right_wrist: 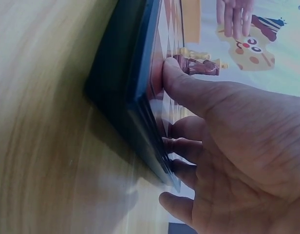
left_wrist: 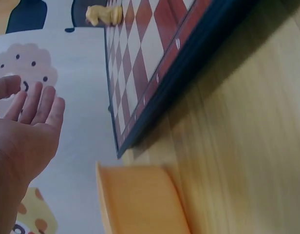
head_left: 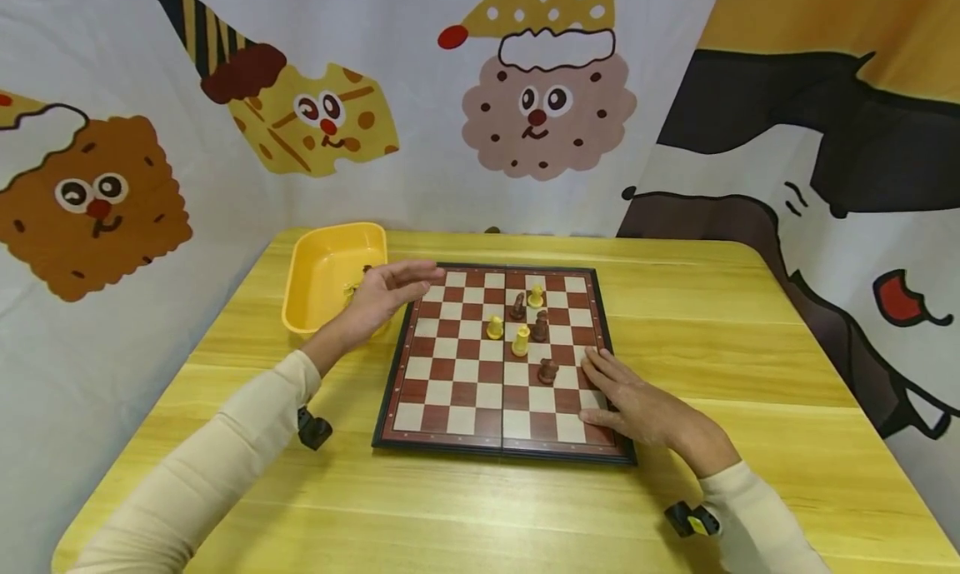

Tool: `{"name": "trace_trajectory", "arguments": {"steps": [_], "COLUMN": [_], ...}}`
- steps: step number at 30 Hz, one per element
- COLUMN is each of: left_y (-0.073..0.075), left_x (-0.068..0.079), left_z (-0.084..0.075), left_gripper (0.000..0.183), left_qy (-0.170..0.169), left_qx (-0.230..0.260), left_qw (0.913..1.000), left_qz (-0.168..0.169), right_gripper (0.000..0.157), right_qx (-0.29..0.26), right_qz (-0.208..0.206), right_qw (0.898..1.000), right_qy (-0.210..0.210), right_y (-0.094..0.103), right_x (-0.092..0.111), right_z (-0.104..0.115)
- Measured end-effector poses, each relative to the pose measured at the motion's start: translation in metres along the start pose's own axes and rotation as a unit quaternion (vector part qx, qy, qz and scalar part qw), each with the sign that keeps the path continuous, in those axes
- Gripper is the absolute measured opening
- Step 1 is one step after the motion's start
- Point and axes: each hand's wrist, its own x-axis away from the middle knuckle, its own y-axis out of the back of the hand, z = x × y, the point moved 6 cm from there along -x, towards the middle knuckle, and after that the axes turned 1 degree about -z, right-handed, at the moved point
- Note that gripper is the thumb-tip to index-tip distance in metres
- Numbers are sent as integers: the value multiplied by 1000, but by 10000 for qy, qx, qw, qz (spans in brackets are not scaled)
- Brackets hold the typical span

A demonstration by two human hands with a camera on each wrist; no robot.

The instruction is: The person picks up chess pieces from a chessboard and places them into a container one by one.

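Note:
A chessboard (head_left: 450, 395) with red-brown and cream squares lies flat on the table, with a few light and dark chess pieces on its right half. Among them stand a light piece (head_left: 521, 341) and a dark piece (head_left: 548, 371). One light piece has a horse's-head shape, a knight (left_wrist: 105, 15), in the left wrist view. My left hand (head_left: 382, 297) hovers at the board's far left, near the yellow tray, fingers extended and holding nothing. On the board's right border rest the fingertips of my right hand (head_left: 648, 407), spread and gripping no piece.
The yellow tray (head_left: 297, 266) stands beyond the board's left edge, with small pieces in it partly hidden by my left hand. Wooden tabletop (head_left: 720, 324) extends around the board. A cartoon-printed cloth (head_left: 420, 199) hangs behind the table.

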Motion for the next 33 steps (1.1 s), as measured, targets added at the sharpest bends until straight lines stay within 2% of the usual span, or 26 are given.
{"name": "trace_trajectory", "arguments": {"steps": [7, 12, 19, 24, 33], "left_y": [-20, -34, -56, -70, -89], "left_x": [-8, -14, -18, -23, -33], "left_z": [9, 19, 35, 44, 58], "left_gripper": [37, 37, 36, 38, 32], "left_qy": [158, 342, 572, 711, 822], "left_qx": [-17, -579, -1228, -1240, -1348], "left_qw": [9994, 9962, 9860, 9826, 9791], "left_qz": [311, 545, 975, 1185, 1282], "right_gripper": [81, 82, 81, 81, 81], "right_qx": [16, 11, 4, -5, -45], "right_qz": [35, 30, 23, 38, 44], "right_qw": [10000, 10000, 10000, 10000, 10000], "right_qy": [-76, -59, -64, -84, -73], "right_y": [0, 0, 0, 0, -1], "right_x": [1, 1, 1, 2, 1], "right_z": [-2, -3, -3, -4, -5]}}
